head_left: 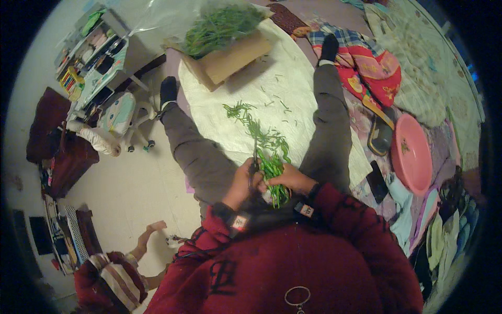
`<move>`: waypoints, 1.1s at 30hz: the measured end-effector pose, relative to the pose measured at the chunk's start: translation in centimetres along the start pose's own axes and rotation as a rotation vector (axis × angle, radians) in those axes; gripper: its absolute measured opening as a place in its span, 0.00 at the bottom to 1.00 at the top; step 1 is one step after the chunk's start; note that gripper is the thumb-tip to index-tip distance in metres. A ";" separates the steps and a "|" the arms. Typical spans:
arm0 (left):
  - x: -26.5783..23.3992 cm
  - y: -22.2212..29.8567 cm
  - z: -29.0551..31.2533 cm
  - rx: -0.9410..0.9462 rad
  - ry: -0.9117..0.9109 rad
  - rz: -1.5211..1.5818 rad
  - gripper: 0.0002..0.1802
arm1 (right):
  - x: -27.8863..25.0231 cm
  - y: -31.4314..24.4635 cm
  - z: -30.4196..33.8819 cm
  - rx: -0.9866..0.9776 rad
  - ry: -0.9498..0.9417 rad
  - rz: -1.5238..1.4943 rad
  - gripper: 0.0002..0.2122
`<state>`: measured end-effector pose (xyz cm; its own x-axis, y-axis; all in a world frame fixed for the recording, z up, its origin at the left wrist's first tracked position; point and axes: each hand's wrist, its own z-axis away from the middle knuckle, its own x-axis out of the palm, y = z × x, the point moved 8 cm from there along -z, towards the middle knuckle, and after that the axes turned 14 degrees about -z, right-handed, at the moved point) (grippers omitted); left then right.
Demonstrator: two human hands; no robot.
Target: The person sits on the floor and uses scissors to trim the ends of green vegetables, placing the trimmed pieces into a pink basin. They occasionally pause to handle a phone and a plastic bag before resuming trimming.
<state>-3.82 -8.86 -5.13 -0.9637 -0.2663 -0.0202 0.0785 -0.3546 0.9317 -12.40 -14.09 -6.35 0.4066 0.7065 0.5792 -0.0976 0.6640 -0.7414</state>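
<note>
My right hand (294,179) is closed around a bunch of long green chili peppers (272,166) in front of my body. Beside it, my left hand (242,184) grips dark scissors (255,152), their blades pointing away from me along the bunch's left side. The fingers of both hands nearly meet, so the scissor handles are partly hidden. Just beyond the blades, cut green stems (253,128) lie in a loose trail on the white cloth (293,68). A cardboard box (230,60) heaped with more green peppers (222,29) stands at the cloth's far end.
My outstretched legs (332,112) flank the cloth. To the right are a pink basin (412,154), a dark phone (376,182), a slipper (380,133) and a red patterned cloth (379,76). A desk (102,78) and chair (123,115) stand left. Another person's arm (144,242) shows lower left.
</note>
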 end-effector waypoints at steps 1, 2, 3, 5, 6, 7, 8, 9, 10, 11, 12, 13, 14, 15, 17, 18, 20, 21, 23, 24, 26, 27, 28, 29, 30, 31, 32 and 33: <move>0.1 -0.3 -0.1 -0.013 -0.008 0.018 0.18 | -0.3 -0.2 0.0 -0.036 0.027 0.025 0.16; 0.1 -0.5 -0.2 -0.015 -0.002 0.008 0.18 | -0.6 -0.2 0.0 -0.047 0.050 0.060 0.17; -0.2 -0.7 -0.2 -0.017 0.012 0.000 0.18 | -0.9 -0.1 0.1 -0.047 0.062 0.103 0.16; -0.9 -0.9 -0.2 -0.008 0.069 0.022 0.18 | -0.6 -0.1 0.2 -0.046 -0.013 0.098 0.17; -1.3 -1.0 -0.3 -0.005 0.105 0.053 0.18 | 0.0 -0.4 0.2 -0.084 -0.100 0.077 0.17; -1.7 -1.1 -0.3 -0.014 0.147 0.080 0.18 | -0.6 -0.4 0.2 -0.088 -0.015 0.171 0.18; -2.1 -1.0 -0.3 0.000 0.176 0.117 0.18 | -0.8 0.3 0.2 0.007 -0.001 0.210 0.18; -2.4 -1.2 -0.4 -0.042 0.220 0.092 0.18 | -0.7 0.7 0.3 0.065 0.001 0.233 0.19; -2.8 -0.6 -0.3 0.011 0.244 0.002 0.18 | -1.0 1.0 0.3 0.127 0.030 0.269 0.20; -2.7 -0.8 -0.4 -0.012 0.242 0.045 0.18 | -0.4 0.4 0.3 0.048 -0.016 0.266 0.21; -2.6 -0.8 -0.6 -0.029 0.243 0.074 0.18 | 0.1 -0.4 0.6 -0.051 -0.067 0.277 0.22; -2.6 -0.4 -0.7 0.016 0.229 0.072 0.18 | -0.7 0.3 0.4 0.058 0.047 0.351 0.24; -2.3 -0.6 -0.8 -0.025 0.201 0.064 0.18 | -0.7 0.3 0.6 0.067 0.048 0.402 0.23; -2.2 -0.6 -0.8 -0.027 0.183 0.024 0.18 | -0.7 0.2 0.6 0.059 0.044 0.346 0.22; -2.2 -0.5 -1.0 -0.016 0.177 0.136 0.18 | -0.9 0.2 0.7 0.066 0.071 0.324 0.21; -2.4 -0.8 -0.7 -0.036 0.185 0.202 0.18 | -0.9 0.3 0.7 0.081 0.066 0.351 0.21; -2.7 -0.4 -0.6 0.014 0.258 0.160 0.18 | -0.6 0.5 0.5 0.109 0.032 0.405 0.21; -2.8 -0.2 -0.6 0.029 0.258 0.094 0.18 | -0.5 0.5 0.5 0.114 0.023 0.425 0.21; -2.6 -0.2 -0.7 0.021 0.226 0.079 0.18 | -0.6 0.5 0.3 0.119 0.042 0.500 0.21; -2.7 -0.2 -0.8 0.012 0.234 0.076 0.18 | 0.2 -0.1 0.2 0.034 -0.031 0.420 0.20; -2.3 -0.8 -0.8 -0.047 0.166 0.107 0.17 | 0.7 -0.3 0.2 -0.020 -0.065 0.306 0.20; -2.3 -1.0 -0.8 -0.054 0.173 0.102 0.18 | 1.0 -0.5 0.3 -0.050 -0.098 0.356 0.20; -2.3 -1.6 -0.9 -0.106 0.152 0.198 0.18 | 1.1 -0.3 0.2 -0.046 -0.118 0.410 0.19; -2.3 -1.4 -1.0 -0.075 0.158 0.147 0.19 | 0.9 -0.2 0.3 -0.028 -0.106 0.494 0.19; -2.0 -1.4 -1.1 -0.044 0.152 0.117 0.19 | 0.9 0.0 0.4 -0.014 -0.116 0.354 0.20; -2.0 -1.3 -1.1 -0.020 0.140 0.104 0.19 | 0.7 0.1 0.4 -0.001 -0.087 0.355 0.20; -1.9 -1.3 -1.0 -0.015 0.123 0.101 0.20 | 0.6 0.2 0.3 -0.001 -0.068 0.357 0.20; -1.9 -1.2 -1.0 0.005 0.128 0.102 0.19 | 0.6 0.2 0.4 0.000 -0.074 0.299 0.20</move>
<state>-1.86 -8.85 -6.63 -0.9103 -0.4130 0.0284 0.1721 -0.3153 0.9333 -12.56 -13.41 -5.97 0.2926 0.8866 0.3582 -0.2033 0.4237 -0.8827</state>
